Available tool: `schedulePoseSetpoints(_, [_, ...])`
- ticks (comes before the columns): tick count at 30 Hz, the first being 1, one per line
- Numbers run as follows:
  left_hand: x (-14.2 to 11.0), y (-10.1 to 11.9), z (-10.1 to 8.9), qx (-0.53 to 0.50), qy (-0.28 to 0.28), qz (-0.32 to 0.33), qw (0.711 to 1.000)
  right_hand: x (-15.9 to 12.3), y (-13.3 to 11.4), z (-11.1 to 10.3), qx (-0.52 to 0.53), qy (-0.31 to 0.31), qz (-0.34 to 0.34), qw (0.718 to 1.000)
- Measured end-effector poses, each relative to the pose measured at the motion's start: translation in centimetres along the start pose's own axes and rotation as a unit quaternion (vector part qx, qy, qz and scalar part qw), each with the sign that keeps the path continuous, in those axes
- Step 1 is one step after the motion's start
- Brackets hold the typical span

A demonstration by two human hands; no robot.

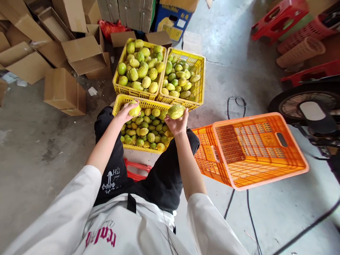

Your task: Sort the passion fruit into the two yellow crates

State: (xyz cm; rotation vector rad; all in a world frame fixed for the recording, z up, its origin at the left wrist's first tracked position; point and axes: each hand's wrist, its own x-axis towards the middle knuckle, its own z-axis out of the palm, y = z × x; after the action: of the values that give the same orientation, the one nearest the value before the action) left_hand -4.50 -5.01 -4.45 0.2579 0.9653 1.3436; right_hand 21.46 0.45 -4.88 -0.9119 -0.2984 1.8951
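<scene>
My left hand (129,110) is closed around a yellow-green lemon (135,109). In my right hand (178,122) sits a larger, oval lemon (176,112) with green streaks. Both hands are above the near yellow crate (143,101), which is filled with smaller green and yellow fruit (144,131). Behind it, a yellow crate (136,92) on the left is heaped with large yellow-green lemons (142,72). Beside that, another yellow crate (203,81) holds smaller, mixed green and yellow ones (180,74).
An orange crate (265,179) lies tipped on its side at the right, near black cables (251,212) and a wheel (305,102). Cardboard boxes (61,88) pile up at the left. Part of a red stool (136,166) shows between my knees. Red stools (281,17) stand far right.
</scene>
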Motion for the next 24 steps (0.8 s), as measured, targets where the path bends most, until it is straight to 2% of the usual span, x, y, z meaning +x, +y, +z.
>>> schedulePoseSetpoints(8, [0.0, 0.2, 0.1, -0.035, 0.033, -0.016, 0.999, -1.0, -1.2, 0.2, 0.088, -0.011, -0.022, 0.996])
schedulePoseSetpoints(12, [0.1, 0.4, 0.3, -0.052, 0.045, -0.012, 0.998, -1.1, -1.1, 0.3, 0.081, -0.018, 0.009, 0.996])
schedulePoseSetpoints(16, [0.3, 0.6, 0.3, -0.049, 0.068, -0.008, 0.996, -0.9, -0.6, 0.4, 0.059, -0.013, 0.013, 0.998])
schedulePoseSetpoints(24, [0.4, 0.4, -0.1, -0.056, 0.029, -0.051, 0.997, -0.9, -0.3, 0.5, 0.064, -0.049, -0.009, 0.997])
